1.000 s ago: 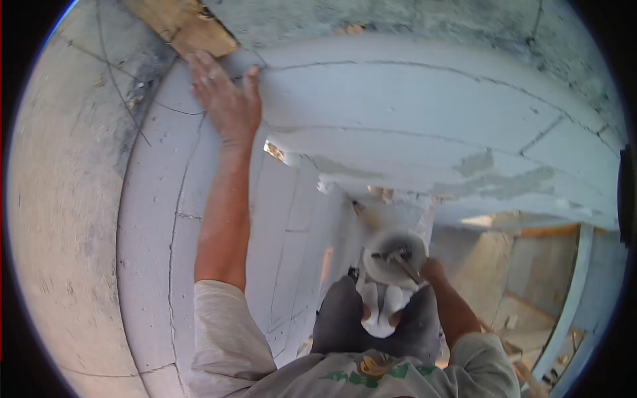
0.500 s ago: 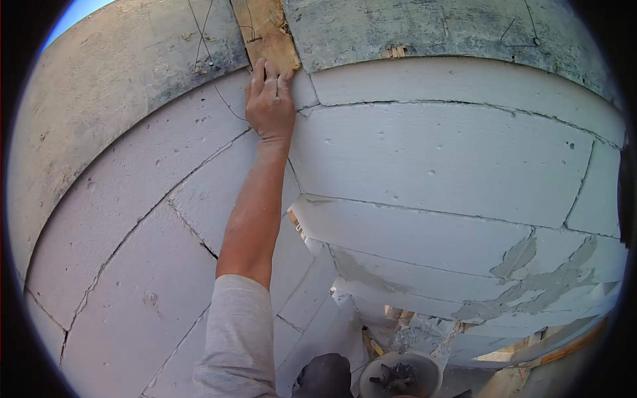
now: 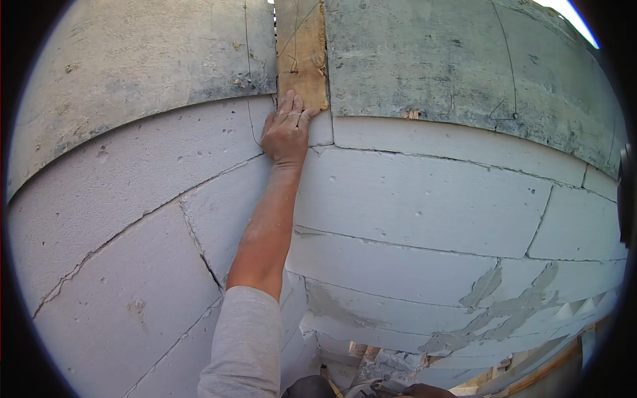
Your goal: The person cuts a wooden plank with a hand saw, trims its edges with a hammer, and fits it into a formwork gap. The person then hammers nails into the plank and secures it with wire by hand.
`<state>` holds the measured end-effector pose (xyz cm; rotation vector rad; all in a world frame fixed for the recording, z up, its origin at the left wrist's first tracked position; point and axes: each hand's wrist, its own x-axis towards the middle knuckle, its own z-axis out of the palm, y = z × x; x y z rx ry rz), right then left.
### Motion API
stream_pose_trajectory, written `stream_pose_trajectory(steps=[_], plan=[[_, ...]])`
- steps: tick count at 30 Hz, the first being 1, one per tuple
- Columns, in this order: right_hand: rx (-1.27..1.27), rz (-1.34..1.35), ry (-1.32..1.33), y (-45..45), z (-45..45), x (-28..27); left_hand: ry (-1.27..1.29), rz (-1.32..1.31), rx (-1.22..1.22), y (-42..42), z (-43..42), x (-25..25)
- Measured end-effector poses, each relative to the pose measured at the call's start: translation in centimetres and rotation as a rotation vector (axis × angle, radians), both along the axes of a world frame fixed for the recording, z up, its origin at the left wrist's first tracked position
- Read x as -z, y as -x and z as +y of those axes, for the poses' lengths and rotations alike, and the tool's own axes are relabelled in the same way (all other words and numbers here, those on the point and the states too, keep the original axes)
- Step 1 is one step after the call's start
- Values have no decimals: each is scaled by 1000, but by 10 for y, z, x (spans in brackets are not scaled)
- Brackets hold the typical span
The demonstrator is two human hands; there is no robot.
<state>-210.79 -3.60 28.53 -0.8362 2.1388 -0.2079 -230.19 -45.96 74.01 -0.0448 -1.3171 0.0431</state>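
My left hand point(image 3: 286, 136) reaches up the wall, its fingers stretched out against the lower end of a wooden board point(image 3: 302, 60). Its palm faces the pale block wall point(image 3: 411, 192) near the inner corner, and nothing is visibly gripped. A thin wire point(image 3: 250, 109) hangs just left of the fingers. Large weathered panels, one on the left point(image 3: 166, 53) and one on the right point(image 3: 451, 66), flank the board. My right hand cannot be made out; a dark brownish shape at the bottom edge is too cut off to identify.
Grey mortar smears point(image 3: 481, 315) mark the lower right wall. Another wire point(image 3: 507, 60) hangs on the right panel. Rubble point(image 3: 391, 365) and a wooden beam point(image 3: 544, 371) lie below. A dark rounded object point(image 3: 308, 387) shows at the bottom edge.
The view has shifted, so the board and wall sit lower and the board farther right. My left hand stays at the board's lower end. The bucket below has mostly left the view.
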Motion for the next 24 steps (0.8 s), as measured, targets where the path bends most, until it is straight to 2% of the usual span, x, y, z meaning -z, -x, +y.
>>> stream_pose_trajectory(steps=[2,5,6,7,8,9,12,15,18,21,22,24], plan=[[-31,65,164,1,8,-60,-11,-4,16,0,0,1],[61,280,550,0,-29,-222,-37,-31,41,4,-3,2],[-3,553,865,3,-46,-252,-46,-46,49,3,-3,2],[-34,722,846,11,-58,-277,-37,-36,42,2,-4,2],[38,761,832,11,-77,-315,-28,-25,34,0,-4,1],[15,908,939,27,-95,-329,-17,-14,29,-1,-3,1],[-17,1273,1036,73,-147,-380,-44,-71,56,3,-6,2],[-24,1405,1170,92,-194,-426,-78,-81,152,-8,-3,2],[-136,1555,1252,92,-226,-458,-207,-125,168,-13,1,3],[-188,1692,1239,116,-252,-472,-175,-71,189,-14,0,2],[-78,1683,1137,128,-261,-476,-157,-216,157,-16,-2,2],[134,1654,940,142,-276,-488,-112,-81,193,-5,-4,1]])
